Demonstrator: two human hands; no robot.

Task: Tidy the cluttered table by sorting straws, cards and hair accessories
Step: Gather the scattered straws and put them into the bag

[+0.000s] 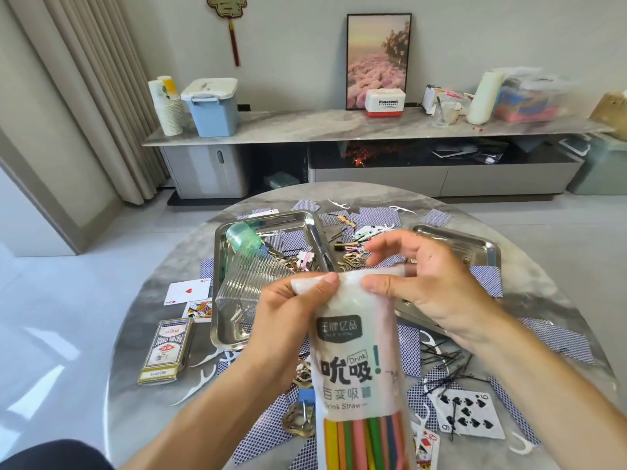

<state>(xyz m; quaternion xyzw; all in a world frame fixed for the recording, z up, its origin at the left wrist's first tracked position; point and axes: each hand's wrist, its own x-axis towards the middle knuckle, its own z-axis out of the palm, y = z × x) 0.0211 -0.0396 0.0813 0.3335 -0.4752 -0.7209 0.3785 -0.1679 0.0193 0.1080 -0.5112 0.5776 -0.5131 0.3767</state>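
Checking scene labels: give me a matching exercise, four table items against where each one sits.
Items:
1. straw bag
2. card box
3. nine of spades
4. green-capped bottle

Places:
A. in the left steel tray
B. pinched at its top by left hand and right hand
C. table's left edge
D. near right, under black hairpins

Pairs: 1-B, 2-C, 3-D, 4-A

Pale grey walls (288,45) and a glossy light floor (51,317) fill the frame. Beige curtains (84,96) hang at upper left. Across the middle runs a long marble-topped sideboard (339,125) — a framed flower picture (378,59) leans above it.
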